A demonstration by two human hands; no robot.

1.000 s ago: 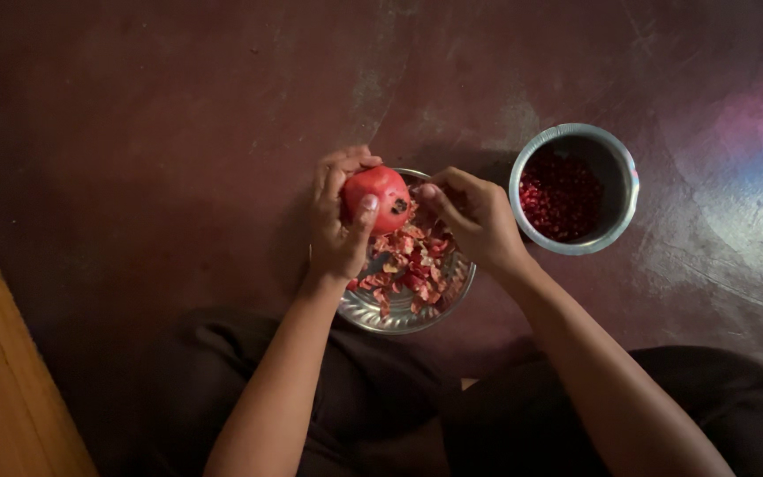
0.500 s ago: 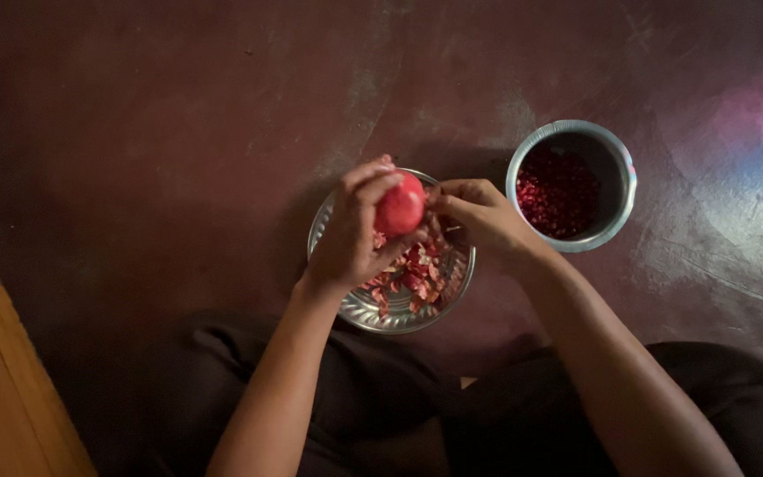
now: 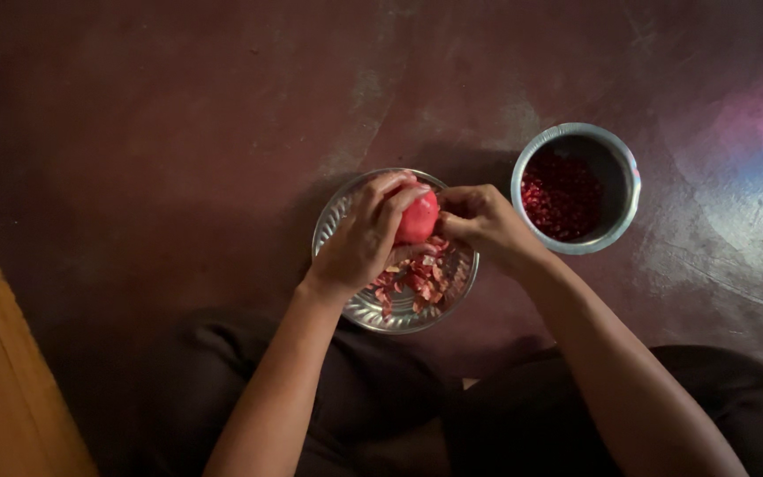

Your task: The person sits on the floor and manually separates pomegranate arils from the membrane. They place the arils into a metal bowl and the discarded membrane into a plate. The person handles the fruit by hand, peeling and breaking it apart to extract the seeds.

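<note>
left hand [image 3: 366,238] is wrapped right over the pomegranate [image 3: 419,216], fingers [image 3: 390,187] curled close around its top and near side, thumb tucked under, so only a red wedge of the fruit shows between the two hands. right hand [image 3: 486,225] comes in from the other side, its fingers bunched tight and pinched against the fruit's right edge, touching it; what they pinch, if anything beyond the skin, cannot be made out. the pomegranate sits held up just above the steel plate [image 3: 337,216], over its far half, not resting on it. the fruit is roundish, so no clear long axis; the crown end is hidden under the hands, and which way it points cannot be told. under the hands the plate holds a heap of red and pale peel scraps [image 3: 417,281], spread toward its near rim. to the right, just beside the right hand but not touching, stands a steel bowl [image 3: 626,181] with dark red seeds [image 3: 562,199] in it. all of it on a dark reddish floor [image 3: 178,132], the person's dark-clothed knees at the bottom.
</note>
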